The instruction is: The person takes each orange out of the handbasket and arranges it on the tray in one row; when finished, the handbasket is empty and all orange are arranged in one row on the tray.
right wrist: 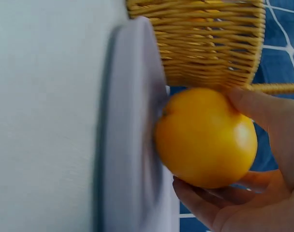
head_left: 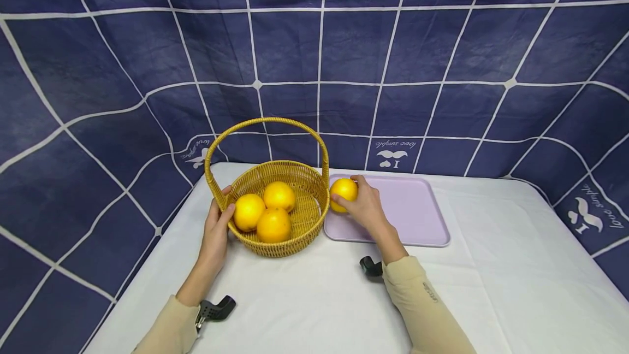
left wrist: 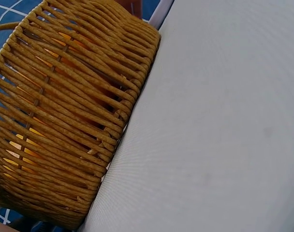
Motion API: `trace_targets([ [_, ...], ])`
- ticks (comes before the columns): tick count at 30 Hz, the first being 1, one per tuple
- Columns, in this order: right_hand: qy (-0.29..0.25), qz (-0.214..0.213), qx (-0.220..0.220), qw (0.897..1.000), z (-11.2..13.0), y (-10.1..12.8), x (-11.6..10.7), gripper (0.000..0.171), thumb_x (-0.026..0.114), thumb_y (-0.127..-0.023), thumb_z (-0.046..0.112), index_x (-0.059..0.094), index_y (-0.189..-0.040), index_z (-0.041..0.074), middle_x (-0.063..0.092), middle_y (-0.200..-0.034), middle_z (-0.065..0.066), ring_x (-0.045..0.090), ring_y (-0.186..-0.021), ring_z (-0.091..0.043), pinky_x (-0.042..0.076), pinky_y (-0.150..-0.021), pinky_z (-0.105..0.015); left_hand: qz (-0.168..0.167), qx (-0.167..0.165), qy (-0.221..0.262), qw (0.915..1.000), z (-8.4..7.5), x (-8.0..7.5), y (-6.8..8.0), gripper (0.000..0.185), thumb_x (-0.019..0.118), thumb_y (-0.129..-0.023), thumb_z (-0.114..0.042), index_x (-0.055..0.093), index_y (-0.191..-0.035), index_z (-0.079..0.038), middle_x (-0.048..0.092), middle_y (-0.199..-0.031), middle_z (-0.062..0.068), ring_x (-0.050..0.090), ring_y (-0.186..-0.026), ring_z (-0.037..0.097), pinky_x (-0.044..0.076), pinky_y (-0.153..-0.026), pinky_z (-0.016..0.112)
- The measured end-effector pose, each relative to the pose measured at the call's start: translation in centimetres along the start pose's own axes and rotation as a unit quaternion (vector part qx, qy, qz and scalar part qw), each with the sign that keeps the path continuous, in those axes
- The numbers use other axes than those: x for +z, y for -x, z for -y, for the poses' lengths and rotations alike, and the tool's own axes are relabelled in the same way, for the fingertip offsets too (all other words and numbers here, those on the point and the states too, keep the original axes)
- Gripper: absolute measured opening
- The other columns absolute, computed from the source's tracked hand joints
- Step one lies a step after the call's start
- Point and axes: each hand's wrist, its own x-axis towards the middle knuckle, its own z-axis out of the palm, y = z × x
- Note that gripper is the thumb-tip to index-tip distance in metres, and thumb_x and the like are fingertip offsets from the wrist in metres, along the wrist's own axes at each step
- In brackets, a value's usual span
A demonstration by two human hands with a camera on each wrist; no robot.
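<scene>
A woven wicker basket with a tall arched handle stands on the table, and three oranges lie inside it. My left hand grips the basket's left side near the handle's foot, with the thumb on the near side of the rim. In my right hand is another orange, held between thumb and fingers. That orange is over the left end of a lilac tray, close to the basket's right side. Whether it touches the tray is hard to tell. The left wrist view mostly shows the basket's woven wall.
A white cloth covers the table. Behind it hangs a dark blue curtain with white grid lines, also enclosing both sides. The tray's raised rim lies right beside the basket.
</scene>
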Motion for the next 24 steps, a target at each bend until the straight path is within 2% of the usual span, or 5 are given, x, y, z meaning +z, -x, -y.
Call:
trace_targets([
  [8, -0.011, -0.003, -0.048, 0.999, -0.7, 0.1, 1.1, 0.084, 0.081, -0.094, 0.027, 0.037, -0.16, -0.001, 0.052, -0.154, -0.028, 0.055, -0.136, -0.046, 0.044, -0.117, -0.057, 0.0, -0.001, 0.005, 1.0, 0.0, 0.2, -0.1, 0.052, 0.044, -0.114, -0.026, 0.033, -0.164, -0.023, 0.032, -0.171, -0.004, 0.028, -0.157, 0.017, 0.02, -0.131, 0.037],
  [12, -0.014, -0.003, -0.067, 0.998, -1.0, 0.0, 1.4, 0.083, 0.081, -0.094, 0.023, 0.037, -0.159, -0.004, 0.055, -0.15, -0.029, 0.06, -0.131, -0.044, 0.047, -0.114, -0.055, -0.002, -0.002, 0.006, 1.0, 0.0, 0.2, -0.2, 0.052, 0.045, -0.114, -0.027, 0.034, -0.164, -0.023, 0.032, -0.171, -0.004, 0.029, -0.156, 0.016, 0.019, -0.131, 0.037],
  [16, -0.014, -0.005, -0.066, 0.998, -1.1, 0.0, 1.5, 0.081, 0.081, -0.094, 0.021, 0.038, -0.158, -0.004, 0.06, -0.143, -0.029, 0.063, -0.125, -0.042, 0.05, -0.111, -0.054, -0.004, -0.001, 0.007, 1.0, 0.1, 0.2, -0.2, 0.051, 0.045, -0.114, -0.027, 0.034, -0.164, -0.023, 0.033, -0.17, -0.004, 0.03, -0.156, 0.016, 0.02, -0.131, 0.035],
  [24, -0.019, -0.005, -0.058, 0.998, -0.9, -0.1, 1.4, 0.079, 0.08, -0.094, 0.023, 0.041, -0.157, -0.003, 0.057, -0.148, -0.029, 0.061, -0.129, -0.043, 0.05, -0.112, -0.053, -0.005, -0.001, 0.009, 0.9999, 0.1, 0.0, -0.2, 0.051, 0.044, -0.114, -0.025, 0.034, -0.164, -0.023, 0.033, -0.17, -0.003, 0.03, -0.156, 0.016, 0.02, -0.131, 0.034],
])
